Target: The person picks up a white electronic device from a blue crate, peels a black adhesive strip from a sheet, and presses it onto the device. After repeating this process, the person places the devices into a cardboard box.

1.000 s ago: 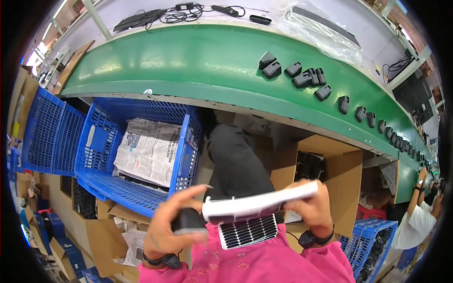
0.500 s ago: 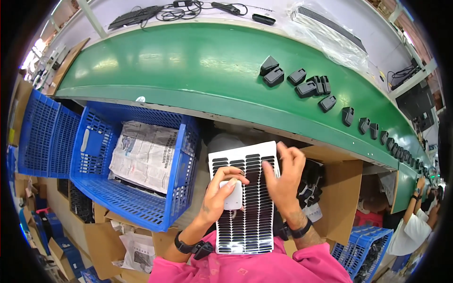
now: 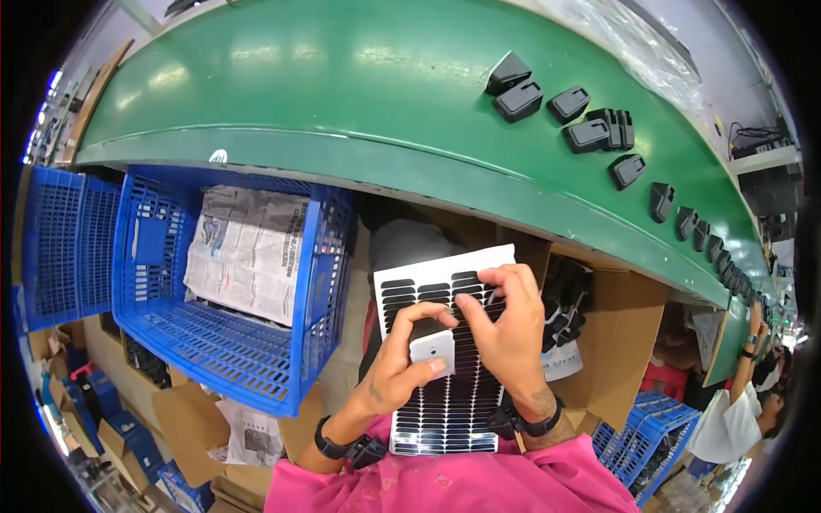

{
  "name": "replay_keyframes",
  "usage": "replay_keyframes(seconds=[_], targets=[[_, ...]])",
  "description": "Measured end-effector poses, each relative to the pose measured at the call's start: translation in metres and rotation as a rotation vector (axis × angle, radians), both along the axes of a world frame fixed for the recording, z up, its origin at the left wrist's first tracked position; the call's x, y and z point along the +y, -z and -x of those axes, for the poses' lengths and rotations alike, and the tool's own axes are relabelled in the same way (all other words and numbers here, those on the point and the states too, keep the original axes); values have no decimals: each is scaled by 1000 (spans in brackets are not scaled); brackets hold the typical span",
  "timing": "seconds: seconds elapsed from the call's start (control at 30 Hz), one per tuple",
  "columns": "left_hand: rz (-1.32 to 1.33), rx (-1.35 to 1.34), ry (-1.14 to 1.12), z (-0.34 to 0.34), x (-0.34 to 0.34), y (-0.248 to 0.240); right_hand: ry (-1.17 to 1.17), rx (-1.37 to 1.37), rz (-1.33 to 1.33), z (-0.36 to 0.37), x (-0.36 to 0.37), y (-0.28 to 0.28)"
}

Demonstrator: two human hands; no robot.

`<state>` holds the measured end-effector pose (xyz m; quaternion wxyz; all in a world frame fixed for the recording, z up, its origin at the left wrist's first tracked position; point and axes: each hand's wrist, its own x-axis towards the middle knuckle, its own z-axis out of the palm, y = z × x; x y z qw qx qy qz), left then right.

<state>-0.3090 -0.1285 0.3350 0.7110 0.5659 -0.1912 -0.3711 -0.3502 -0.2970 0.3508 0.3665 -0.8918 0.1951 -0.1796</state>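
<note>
A white sheet [image 3: 449,258] with columns of narrow black stickers lies across my lap. In my left hand [image 3: 395,368] is a small white rounded-square device [image 3: 437,345], held between thumb and fingers above the sheet. A tiny dark dot shows on its face. My right hand [image 3: 513,329] is at the upper right of the sheet, thumb and forefinger curled in toward each other over the top stickers. Whatever lies between those fingertips is too small to make out.
A green workbench [image 3: 282,94] carries several black plastic blocks [image 3: 518,101] in a line toward the right. To my left stands a blue crate [image 3: 218,355] with newspaper [image 3: 248,256] inside. An open cardboard box [image 3: 629,333] is at right, near another person's arm [image 3: 746,363].
My right hand has gone from spread fingers to a curled pinch over the sheet's top stickers. The white device in my left hand has tilted and moved slightly right. The view has shifted.
</note>
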Motion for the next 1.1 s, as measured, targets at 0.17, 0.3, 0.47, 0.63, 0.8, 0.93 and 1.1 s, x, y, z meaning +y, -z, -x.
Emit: replay_keyframes(seconds=[0.17,0.3,0.47,0.63,0.8,0.93,1.1], targets=[[13,85,67,-7,0,-4,52,-77,-254,-2,1,4],[-46,137,51,-11,3,-10,40,-215,-677,14,-8,-19],[-105,404,75,-16,-3,-42,-79,60,-1343,26,0,-43],[-70,292,69,-5,-12,-44,-55,-18,-1378,27,5,-44],[-148,232,107,-7,-14,-46,-20,-58,-1353,28,7,-42],[-143,216,102,-6,-15,-46,-7,-49,-1334,28,8,-42],[-186,217,127,-4,-14,-49,-2,-23,-1308,30,6,-42]])
